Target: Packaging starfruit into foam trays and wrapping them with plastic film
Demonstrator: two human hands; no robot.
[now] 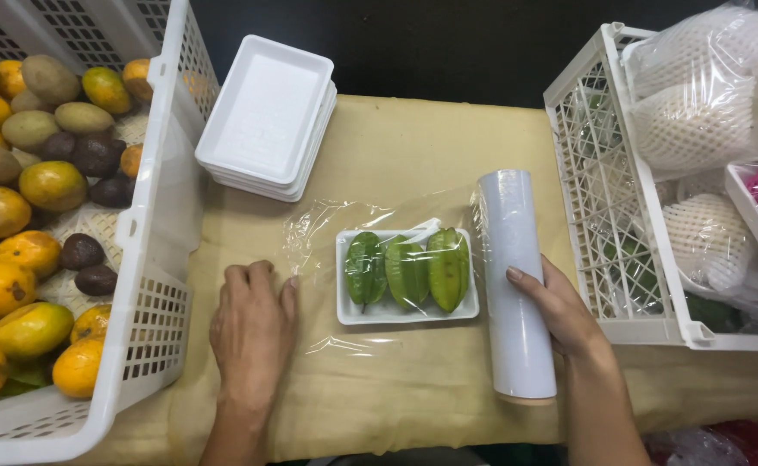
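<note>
- Clear plastic film (344, 220) stretches from the roll of cling wrap (515, 285) over a white foam tray (407, 311) holding three green star fruits (407, 270), at the middle of our tan cloth-covered table (413, 147).
- Our left hand (252, 332) lies flat, palm down, pinning the film's free edge just beside the tray.
- Our right hand (560, 311) grips the roll at its right side.
- A stack of empty foam trays (267, 116) sits behind.
- White crates flank us: the left crate (159, 259) with mixed fruit, the right crate (603, 198) with net-wrapped fruit.
</note>
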